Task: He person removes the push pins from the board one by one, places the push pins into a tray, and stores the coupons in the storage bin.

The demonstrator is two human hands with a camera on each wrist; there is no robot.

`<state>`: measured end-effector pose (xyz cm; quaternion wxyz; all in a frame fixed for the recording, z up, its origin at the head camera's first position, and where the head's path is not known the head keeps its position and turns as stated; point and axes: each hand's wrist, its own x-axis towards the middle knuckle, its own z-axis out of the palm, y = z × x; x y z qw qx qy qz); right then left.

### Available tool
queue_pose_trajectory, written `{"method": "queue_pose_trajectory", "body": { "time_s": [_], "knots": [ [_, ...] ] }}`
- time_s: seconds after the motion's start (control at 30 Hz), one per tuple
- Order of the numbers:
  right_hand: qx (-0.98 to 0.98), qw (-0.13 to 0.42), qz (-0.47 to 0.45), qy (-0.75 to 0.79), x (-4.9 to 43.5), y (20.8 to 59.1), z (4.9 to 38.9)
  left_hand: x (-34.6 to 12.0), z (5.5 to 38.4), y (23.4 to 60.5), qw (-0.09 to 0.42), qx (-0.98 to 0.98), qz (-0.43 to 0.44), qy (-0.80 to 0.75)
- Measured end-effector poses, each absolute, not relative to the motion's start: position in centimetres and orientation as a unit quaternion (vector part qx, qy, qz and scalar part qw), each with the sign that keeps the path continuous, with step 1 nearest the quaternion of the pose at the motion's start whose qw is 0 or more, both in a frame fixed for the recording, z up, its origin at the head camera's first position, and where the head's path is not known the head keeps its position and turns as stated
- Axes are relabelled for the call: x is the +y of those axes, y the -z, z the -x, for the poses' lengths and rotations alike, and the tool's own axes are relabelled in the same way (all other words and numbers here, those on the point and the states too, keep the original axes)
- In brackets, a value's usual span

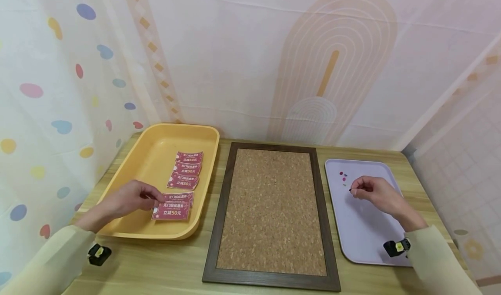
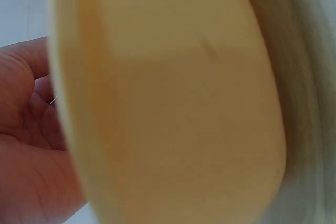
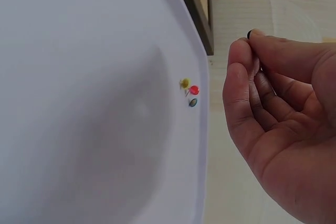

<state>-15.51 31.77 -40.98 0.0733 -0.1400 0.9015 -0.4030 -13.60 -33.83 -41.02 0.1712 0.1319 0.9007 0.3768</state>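
Observation:
My left hand (image 1: 133,198) pinches the upper left corner of a red printed coupon (image 1: 171,212) over the yellow tray (image 1: 133,227). The held coupon overlaps another coupon (image 1: 182,196) beneath it. Part of the left hand (image 2: 31,124) shows in the left wrist view, with the tray's wall hiding its fingertips. Over the lilac tray (image 1: 368,243), my right hand (image 1: 377,195) pinches a small black-headed thumbtack (image 3: 249,34) between thumb and forefinger. Yellow, red and dark green thumbtacks (image 3: 193,90) lie near that tray's edge.
Between the two trays lies a cork board (image 1: 274,208) with a dark wooden frame. Several more coupons (image 1: 187,169) overlap in a column inside the yellow tray. A patterned curtain (image 1: 235,60) hangs behind the wooden table (image 1: 164,260).

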Motion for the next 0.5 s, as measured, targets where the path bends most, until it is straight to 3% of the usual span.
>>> {"method": "queue_pose_trajectory", "body": {
  "time_s": [0.5],
  "knots": [
    [0.899, 0.079, 0.146, 0.405, 32.3, 42.1, 16.2, -33.9, 13.7, 41.7, 0.185, 0.913, -0.128, -0.340]
  ]
}}
